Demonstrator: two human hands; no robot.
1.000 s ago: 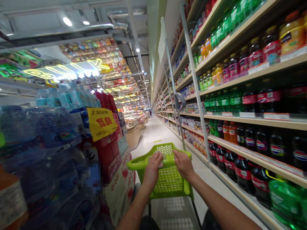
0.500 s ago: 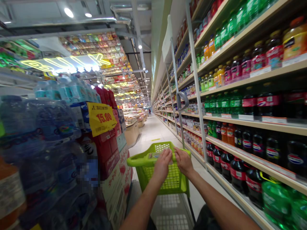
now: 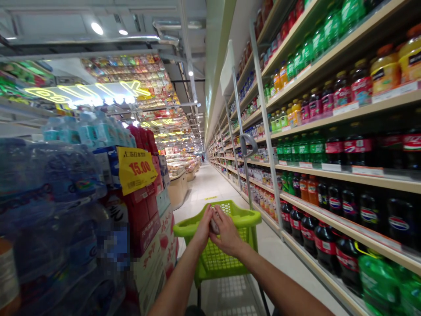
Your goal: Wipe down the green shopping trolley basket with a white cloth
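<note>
Both hands are drawn together over the near side of a lime-green shopping cart (image 3: pixel 253 218). Fingers curled, my left hand (image 3: pixel 203 229) closes in from the left. My right hand (image 3: pixel 227 236) meets it from the other side, its fingers bent over the top. Between the palms a small pale thing (image 3: pixel 215 225) shows in part; its kind cannot be made out. Behind the fingers, the cart's handle area is mostly covered. The cart's mesh basket (image 3: pixel 217 259) hangs below the wrists.
Shelves of soda bottles (image 3: pixel 333 199) line the right side, with a metal pole bearing a grey loop handle (image 3: pixel 248 145) partway along. Stacked water packs (image 3: pixel 52 175) and drink cartons (image 3: pixel 144 219) with a yellow price sign (image 3: pixel 136 170) stand close on the left. A tiled aisle (image 3: pixel 205 177) runs ahead.
My hands have shifted left and closed together around the small pale thing. The view has tilted slightly, and the cart and shelves sit a little differently in it.
</note>
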